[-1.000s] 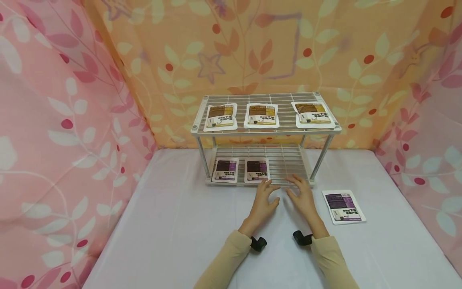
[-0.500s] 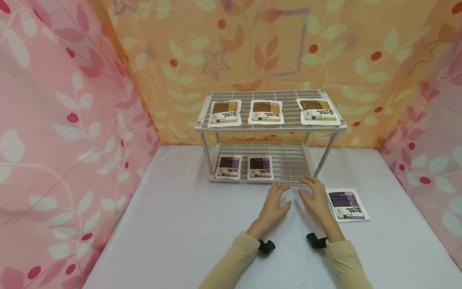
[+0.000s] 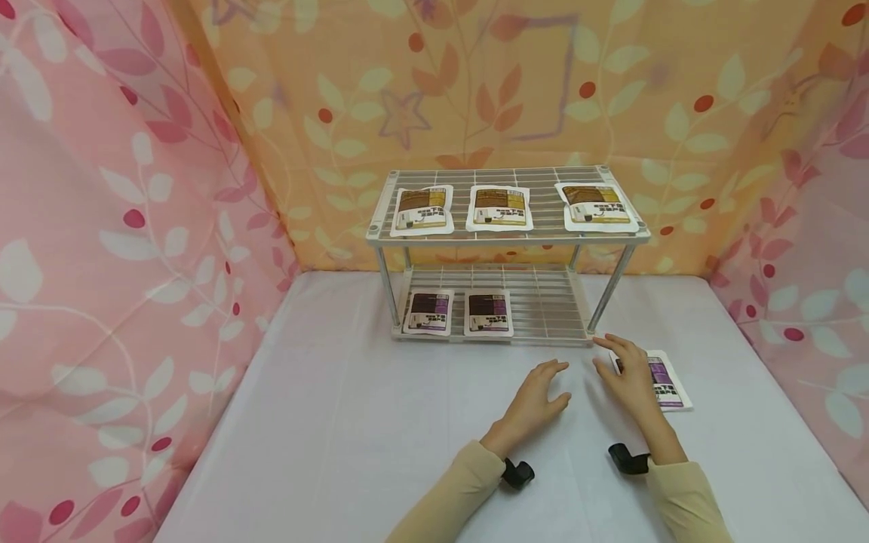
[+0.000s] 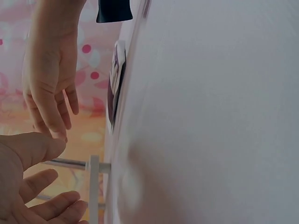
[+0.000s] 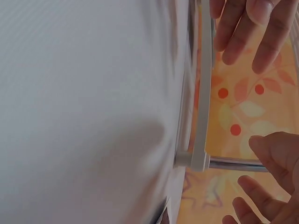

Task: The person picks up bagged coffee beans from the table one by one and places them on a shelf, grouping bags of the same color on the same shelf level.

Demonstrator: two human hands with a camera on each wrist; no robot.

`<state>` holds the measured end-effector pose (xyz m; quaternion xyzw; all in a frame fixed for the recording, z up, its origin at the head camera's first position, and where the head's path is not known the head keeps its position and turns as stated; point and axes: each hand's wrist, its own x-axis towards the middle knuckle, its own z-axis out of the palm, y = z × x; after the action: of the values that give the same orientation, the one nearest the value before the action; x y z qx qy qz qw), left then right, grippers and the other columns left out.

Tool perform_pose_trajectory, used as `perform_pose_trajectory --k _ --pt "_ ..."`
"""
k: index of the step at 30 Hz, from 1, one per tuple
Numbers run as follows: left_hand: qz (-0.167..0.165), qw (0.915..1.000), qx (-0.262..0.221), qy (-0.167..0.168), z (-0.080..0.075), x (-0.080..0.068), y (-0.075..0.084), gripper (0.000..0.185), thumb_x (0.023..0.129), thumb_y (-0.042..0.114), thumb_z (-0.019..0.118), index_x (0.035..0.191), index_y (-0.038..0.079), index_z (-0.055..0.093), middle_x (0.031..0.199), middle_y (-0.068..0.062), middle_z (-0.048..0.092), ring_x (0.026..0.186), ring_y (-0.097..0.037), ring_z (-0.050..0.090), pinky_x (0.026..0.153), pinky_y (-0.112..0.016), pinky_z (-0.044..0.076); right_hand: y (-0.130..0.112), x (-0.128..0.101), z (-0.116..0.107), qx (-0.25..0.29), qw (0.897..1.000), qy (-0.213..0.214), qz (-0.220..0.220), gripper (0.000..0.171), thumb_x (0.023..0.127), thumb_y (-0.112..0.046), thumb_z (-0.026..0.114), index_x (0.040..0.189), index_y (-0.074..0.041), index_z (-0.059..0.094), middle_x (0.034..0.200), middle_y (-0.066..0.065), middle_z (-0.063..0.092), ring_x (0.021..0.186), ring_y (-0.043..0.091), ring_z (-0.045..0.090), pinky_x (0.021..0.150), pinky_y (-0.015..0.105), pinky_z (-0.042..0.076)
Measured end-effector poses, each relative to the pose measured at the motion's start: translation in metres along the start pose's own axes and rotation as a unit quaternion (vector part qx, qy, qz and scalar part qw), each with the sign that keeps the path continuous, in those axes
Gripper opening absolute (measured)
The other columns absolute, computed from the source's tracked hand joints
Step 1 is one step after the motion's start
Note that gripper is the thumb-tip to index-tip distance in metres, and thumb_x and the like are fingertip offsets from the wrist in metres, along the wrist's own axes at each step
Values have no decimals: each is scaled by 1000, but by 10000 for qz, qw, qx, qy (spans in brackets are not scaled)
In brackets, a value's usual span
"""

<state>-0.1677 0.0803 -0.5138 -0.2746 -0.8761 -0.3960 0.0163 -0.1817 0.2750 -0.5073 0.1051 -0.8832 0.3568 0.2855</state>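
Note:
My right hand (image 3: 630, 381) hovers over the left part of a purple-labelled white pouch (image 3: 665, 383) lying on the table, hiding some of it. Its fingers are loosely bent and hold nothing. To its left, my left hand (image 3: 532, 403) hangs above the white cloth, thumb apart from the fingers, also holding nothing. In the left wrist view the pouch (image 4: 115, 84) lies flat beyond both hands. Two more purple-labelled pouches, one left (image 3: 429, 312) and one beside it (image 3: 489, 312), lie on the lower shelf of a white wire rack (image 3: 543, 302).
On the rack's top shelf lie three brown-and-yellow-labelled pouches: left (image 3: 422, 210), middle (image 3: 499, 209) and right (image 3: 599, 207). The rack's front right leg (image 3: 611, 290) stands just behind my right hand. Patterned cloth walls (image 3: 326, 188) enclose the table (image 3: 339, 437).
Both hands have moved right, away from the front of the lower shelf. My right hand now overlaps the loose purple-labelled pouch. The pouches have stayed in place.

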Motion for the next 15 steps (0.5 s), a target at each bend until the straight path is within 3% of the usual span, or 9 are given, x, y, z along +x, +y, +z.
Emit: perform_pose_trajectory --k 6,15 --pt "76 9996 66 -282 7 2 5 48 88 22 62 133 13 49 136 -5 49 127 -15 44 103 -26 37 4 -5 -8 -31 9999 -106 -53 35 72 7 68 107 5 63 113 34 54 105 52 45 89 60 28" --pt "109 9979 128 -622 19 1 11 48 89 25 62 133 13 49 135 -4 50 127 -13 43 104 -21 34 13 -14 -25 -315 9987 -297 275 38 73 7 68 109 6 61 116 34 53 106 54 43 89 62 27"
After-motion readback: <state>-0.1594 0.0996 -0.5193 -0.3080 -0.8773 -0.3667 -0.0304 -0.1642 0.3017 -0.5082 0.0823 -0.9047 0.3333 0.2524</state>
